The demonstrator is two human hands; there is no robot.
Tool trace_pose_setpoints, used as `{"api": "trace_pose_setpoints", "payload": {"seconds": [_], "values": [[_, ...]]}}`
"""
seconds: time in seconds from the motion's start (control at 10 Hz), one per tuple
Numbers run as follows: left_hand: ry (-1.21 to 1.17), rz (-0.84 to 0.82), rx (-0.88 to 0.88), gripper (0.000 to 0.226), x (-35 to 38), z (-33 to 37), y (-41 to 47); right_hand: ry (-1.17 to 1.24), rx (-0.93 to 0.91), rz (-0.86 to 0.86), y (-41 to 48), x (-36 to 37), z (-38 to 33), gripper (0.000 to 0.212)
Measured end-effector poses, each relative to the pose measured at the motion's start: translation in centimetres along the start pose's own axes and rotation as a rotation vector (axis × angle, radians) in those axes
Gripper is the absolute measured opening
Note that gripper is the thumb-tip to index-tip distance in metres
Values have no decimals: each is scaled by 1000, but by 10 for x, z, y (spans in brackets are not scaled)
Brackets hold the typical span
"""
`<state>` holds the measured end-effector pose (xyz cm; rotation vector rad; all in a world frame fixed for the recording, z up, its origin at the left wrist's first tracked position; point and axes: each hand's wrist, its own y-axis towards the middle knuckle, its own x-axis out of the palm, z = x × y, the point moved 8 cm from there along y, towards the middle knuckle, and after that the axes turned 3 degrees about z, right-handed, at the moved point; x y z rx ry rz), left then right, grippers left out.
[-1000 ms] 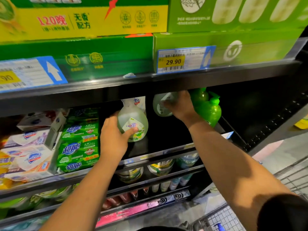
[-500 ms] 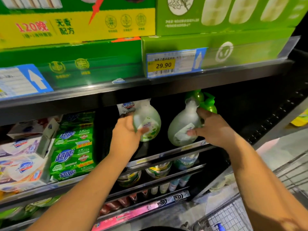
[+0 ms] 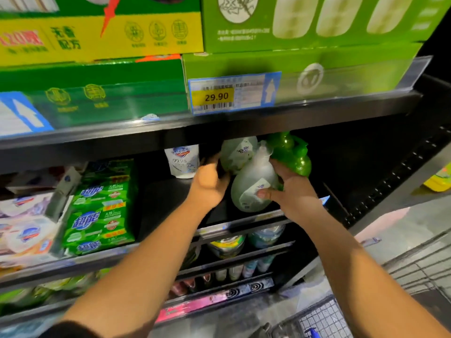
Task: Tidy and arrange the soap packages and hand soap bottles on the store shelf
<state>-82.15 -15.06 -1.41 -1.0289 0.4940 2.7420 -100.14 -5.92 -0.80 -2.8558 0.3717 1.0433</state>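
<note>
Two arms reach into the middle shelf (image 3: 166, 198). Green soap packs (image 3: 100, 208) sit at its left front edge. Left hand (image 3: 207, 184), back to camera, curls toward the rear pale bottle (image 3: 238, 152); fingers hidden, can't tell if it grips. Front pale bottle (image 3: 251, 181) stands near the front edge with the right hand (image 3: 292, 193) wrapped round it, thumb on the label. Green bottle (image 3: 290, 152) is just behind.

The dark metal shelf (image 3: 170, 198) has green soap packs (image 3: 100, 211) stacked at the left, with white and orange soap packs (image 3: 24, 230) beside them. A white soap pouch (image 3: 181, 161) stands at the back. To its right are a pale round plastic bottle (image 3: 251, 189), a second pale bottle (image 3: 238, 152) behind it, and a bright green bottle (image 3: 292, 152).
</note>
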Motion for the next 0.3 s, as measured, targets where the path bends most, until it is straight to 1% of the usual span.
{"api": "trace_pose_setpoints", "payload": {"seconds": [0.1,0.2,0.3], "values": [[119,-19,-17,38,-16,-14,-50,-27,-29,35,5,6,-3,78],[501,-38,40,25,-44,-35,-102,-77,-46,262,-11,8,-6,71],[581,9,59,41,-65,-42,-133,-61,-244,511,-48,20,-25,49]]}}
